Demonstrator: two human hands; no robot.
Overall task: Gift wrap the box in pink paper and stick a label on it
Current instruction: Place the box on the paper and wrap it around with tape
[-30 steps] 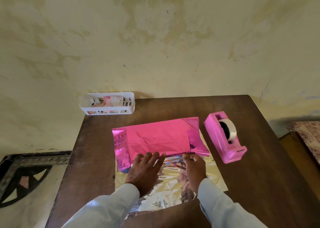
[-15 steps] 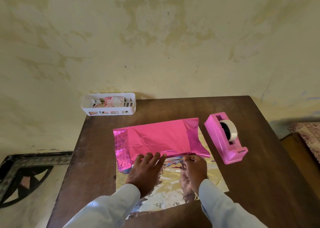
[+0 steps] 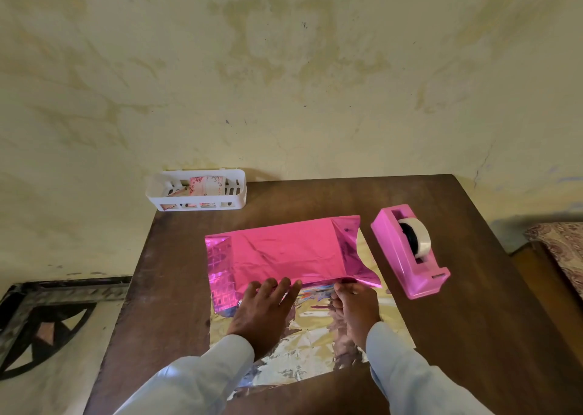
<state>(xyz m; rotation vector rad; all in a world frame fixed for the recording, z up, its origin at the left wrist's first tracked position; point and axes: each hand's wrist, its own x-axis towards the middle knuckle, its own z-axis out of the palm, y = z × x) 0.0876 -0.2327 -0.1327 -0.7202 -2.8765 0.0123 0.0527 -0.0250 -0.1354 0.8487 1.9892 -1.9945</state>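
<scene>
Setting: a dark wooden table (image 3: 467,335) pushed against a stained, yellowish wall (image 3: 284,83).
Pink paper (image 3: 284,250): a shiny sheet in the middle of the table, its far part folded toward the person, pink side up. Its silver underside (image 3: 315,348) lies bare and crinkled on the near half of the table.
Box: hidden; the folded pink flap covers a long, low shape, and nothing of the box itself shows.
Left hand (image 3: 265,310): flat, palm down on the silver underside, fingers straight and slightly spread, the fingertips touching the near edge of the pink flap.
Right hand (image 3: 356,307): at the same edge, nearer the flap's right corner, fingers curled down. The tips are tucked out of sight, so I cannot tell whether they pinch the paper or only press it.
Sleeves: both forearms are in pale, light sleeves (image 3: 195,380).
Tape dispenser (image 3: 407,266): pink, just right of the paper and apart from it, holding a pale tape roll (image 3: 418,239).
Basket (image 3: 241,193): white, slotted plastic, at the far left corner against the wall, with floral-printed cards (image 3: 206,185) standing inside.
</scene>
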